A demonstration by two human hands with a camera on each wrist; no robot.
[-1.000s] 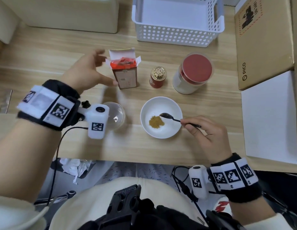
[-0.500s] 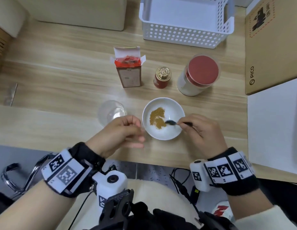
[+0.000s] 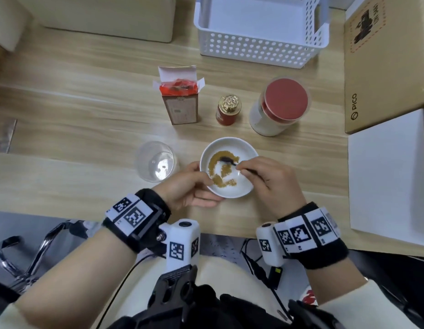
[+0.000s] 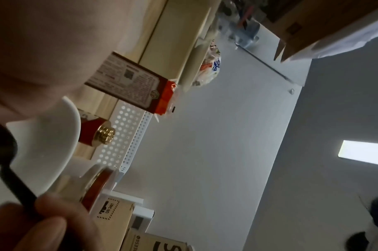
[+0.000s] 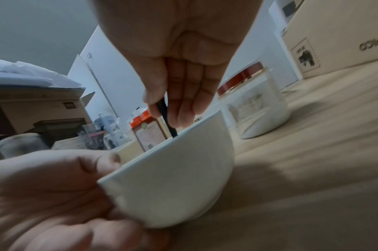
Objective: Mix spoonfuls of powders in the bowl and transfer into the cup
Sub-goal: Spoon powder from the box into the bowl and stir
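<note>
The white bowl sits on the worktop, beside the cup. The left hand holds its rim. The right hand pinches the thin spoon. The bowl looks hard and smooth (maybe slippery), so 1 hand should grip the rim.

My left hand and my right hand close both sides of the bowl. The cup stands just beside my left hand. Behind the bowl, the carton, small tin and jar form a row with narrow gaps. The table at far left is open.
</note>
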